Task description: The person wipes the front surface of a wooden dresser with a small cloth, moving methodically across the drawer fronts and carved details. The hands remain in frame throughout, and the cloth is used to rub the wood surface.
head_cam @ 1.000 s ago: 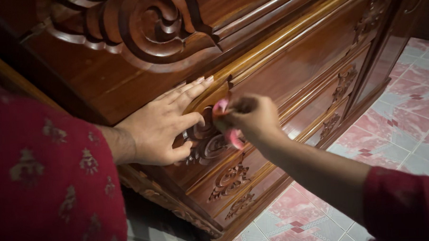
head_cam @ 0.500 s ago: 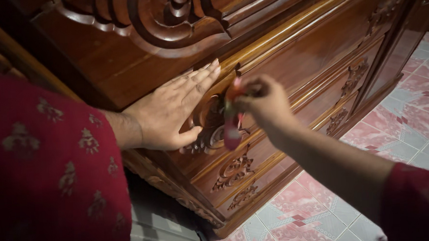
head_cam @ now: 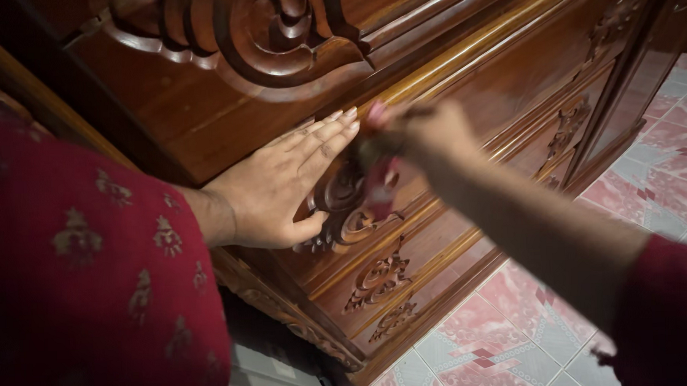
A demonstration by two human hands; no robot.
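Observation:
My left hand (head_cam: 282,187) lies flat with fingers together on the front of a dark carved wooden cabinet (head_cam: 204,122), beside a round carved scroll (head_cam: 344,208). My right hand (head_cam: 425,133) is closed on a small pink and red cloth (head_cam: 377,180), which hangs down over the carving just below a golden moulding strip (head_cam: 460,56). The hand and cloth are blurred. Both arms wear dark red patterned sleeves.
Lower carved ornaments (head_cam: 377,279) run down the cabinet front to its base. A pink and pale patterned tile floor (head_cam: 648,182) lies at the right and below. A large carved scroll (head_cam: 277,35) sits at the top.
My right hand with the cloth has moved up and slightly right along the carving toward the golden strip. My left hand has stayed flat on the wood, shifting only a little.

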